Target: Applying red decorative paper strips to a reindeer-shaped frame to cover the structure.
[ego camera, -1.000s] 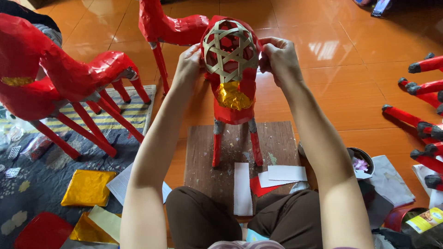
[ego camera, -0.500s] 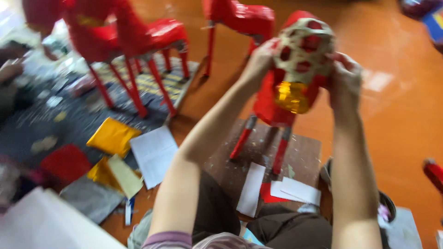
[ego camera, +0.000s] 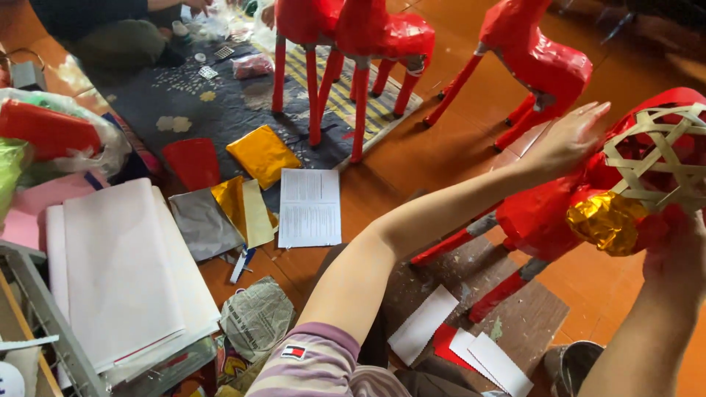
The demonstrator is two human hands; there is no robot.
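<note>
Hands: left hand (ego camera: 566, 140) flat, fingers spread, steadying red paper-covered animal figure (ego camera: 559, 213), right of frame; right hand (ego camera: 673, 246) gripping beneath its woven bamboo-strip head (ego camera: 662, 165), beside gold foil ball (ego camera: 607, 220). Figure's legs rest on brown board (ego camera: 529, 316).

Soft, even daylight, with glare on the glossy orange floor (ego camera: 412, 158) and mild motion blur at the edges.

The paper animal (ego camera: 559, 213) at three o'clock is shiny red, with a gold ball (ego camera: 604, 220) and a tan woven strip head (ego camera: 662, 158). At twelve o'clock the other paper animals (ego camera: 368, 37) are red, standing on a striped yellow and grey mat (ego camera: 334, 81). At nine o'clock lie white paper sheets (ego camera: 118, 272), and gold foil (ego camera: 262, 154) near the middle.
</note>
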